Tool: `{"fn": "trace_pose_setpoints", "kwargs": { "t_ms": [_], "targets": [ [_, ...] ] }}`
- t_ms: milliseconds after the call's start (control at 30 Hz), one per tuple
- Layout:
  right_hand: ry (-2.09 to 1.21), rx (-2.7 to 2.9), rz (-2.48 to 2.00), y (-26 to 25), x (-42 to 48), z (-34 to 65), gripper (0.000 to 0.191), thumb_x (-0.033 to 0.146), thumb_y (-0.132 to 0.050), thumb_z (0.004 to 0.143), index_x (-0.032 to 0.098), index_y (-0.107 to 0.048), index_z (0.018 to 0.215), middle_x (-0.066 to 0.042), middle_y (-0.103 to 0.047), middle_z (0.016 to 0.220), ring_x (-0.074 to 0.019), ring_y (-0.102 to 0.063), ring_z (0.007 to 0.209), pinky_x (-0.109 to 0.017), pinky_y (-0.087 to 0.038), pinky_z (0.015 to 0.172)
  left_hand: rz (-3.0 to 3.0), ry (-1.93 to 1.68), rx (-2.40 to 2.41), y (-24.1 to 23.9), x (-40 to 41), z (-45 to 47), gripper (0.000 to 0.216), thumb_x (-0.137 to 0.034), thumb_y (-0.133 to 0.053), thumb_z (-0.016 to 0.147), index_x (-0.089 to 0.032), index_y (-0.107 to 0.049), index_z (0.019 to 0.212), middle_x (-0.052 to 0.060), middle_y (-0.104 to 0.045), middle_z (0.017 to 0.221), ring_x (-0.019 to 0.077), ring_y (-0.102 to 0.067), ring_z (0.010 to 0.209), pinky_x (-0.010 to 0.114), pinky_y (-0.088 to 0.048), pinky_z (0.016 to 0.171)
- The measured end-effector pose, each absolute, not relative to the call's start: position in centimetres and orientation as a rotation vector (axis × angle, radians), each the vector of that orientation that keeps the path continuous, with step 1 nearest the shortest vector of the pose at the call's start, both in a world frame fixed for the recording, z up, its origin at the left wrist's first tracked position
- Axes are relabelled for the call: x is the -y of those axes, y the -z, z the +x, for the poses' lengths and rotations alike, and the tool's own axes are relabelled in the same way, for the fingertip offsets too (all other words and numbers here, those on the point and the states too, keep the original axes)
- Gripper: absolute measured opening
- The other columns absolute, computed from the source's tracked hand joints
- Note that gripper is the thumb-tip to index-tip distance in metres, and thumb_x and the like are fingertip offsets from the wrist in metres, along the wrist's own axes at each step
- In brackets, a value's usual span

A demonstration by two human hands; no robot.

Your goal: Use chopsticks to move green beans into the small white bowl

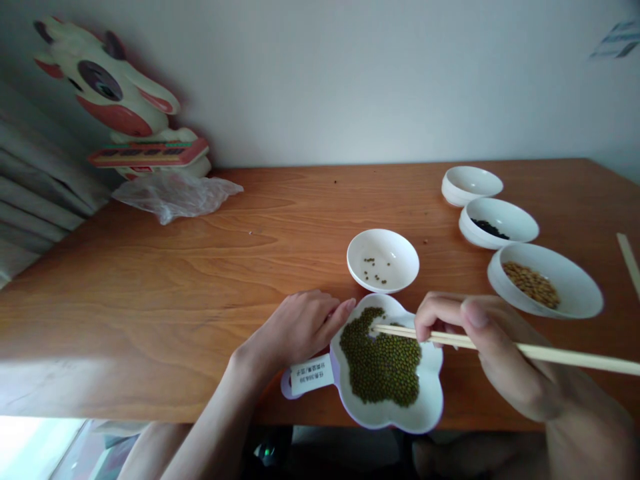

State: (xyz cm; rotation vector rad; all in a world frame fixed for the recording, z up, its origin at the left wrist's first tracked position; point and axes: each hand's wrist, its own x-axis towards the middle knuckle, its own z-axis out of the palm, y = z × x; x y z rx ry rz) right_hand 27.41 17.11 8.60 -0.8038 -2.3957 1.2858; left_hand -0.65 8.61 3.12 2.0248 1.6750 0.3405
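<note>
My right hand (480,347) is closed around a pair of wooden chopsticks (550,353), whose tips reach into the pile of green mung beans (383,363) in a flower-shaped white dish (430,407) at the table's front edge. My left hand (300,327) rests on the table with its fingers curled, fingertips touching the dish's left rim. Just behind the dish stands a small white bowl (400,250) holding a few green beans.
Three more white bowls stand at the right: an empty one (471,183), one with dark seeds (500,220), one with tan grains (547,279). A crumpled plastic bag (175,193) and a cow toy (120,100) sit at back left. A labelled tag (310,375) lies by the dish.
</note>
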Motion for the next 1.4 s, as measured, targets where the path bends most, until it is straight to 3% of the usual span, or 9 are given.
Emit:
{"fn": "trace_pose_setpoints", "kwargs": {
  "t_ms": [633, 1200, 1400],
  "targets": [
    [-1.259, 2.442, -0.757, -8.70, -17.27, 27.16, 0.066, 0.065, -0.019, 0.112, 0.023, -0.064, 0.087, -0.001, -0.063, 0.072, -0.0164, -0.057, 0.065, -0.033, -0.039, 0.062, 2.013, -0.358, -1.681, -3.16, -8.63, -0.69, 0.064, -0.052, -0.023, 0.118, -0.019, -0.067, 0.085, 0.006, -0.074, 0.084, 0.0184, -0.068, 0.078, 0.033, -0.047, 0.079],
    [-1.308, 2.420, -0.844, -7.91, -17.24, 27.74, 0.061, 0.061, -0.020, 0.113, 0.026, -0.065, 0.090, -0.004, -0.067, 0.078, -0.0214, -0.063, 0.074, -0.038, -0.045, 0.071, 2.020, -0.363, -1.681, -3.01, -8.50, -0.74, 0.064, -0.052, -0.023, 0.118, -0.019, -0.070, 0.090, 0.007, -0.077, 0.089, 0.0202, -0.071, 0.082, 0.034, -0.049, 0.081],
    [-1.308, 2.395, -0.784, -8.31, -17.33, 27.35, 0.065, 0.063, -0.018, 0.111, 0.026, -0.064, 0.085, -0.003, -0.063, 0.072, -0.0207, -0.059, 0.067, -0.036, -0.043, 0.065, 2.034, -0.368, -1.702, -2.97, -8.49, -0.66, 0.067, -0.053, -0.022, 0.118, -0.019, -0.070, 0.086, 0.007, -0.076, 0.085, 0.0200, -0.069, 0.078, 0.034, -0.047, 0.078]
  ]
}}
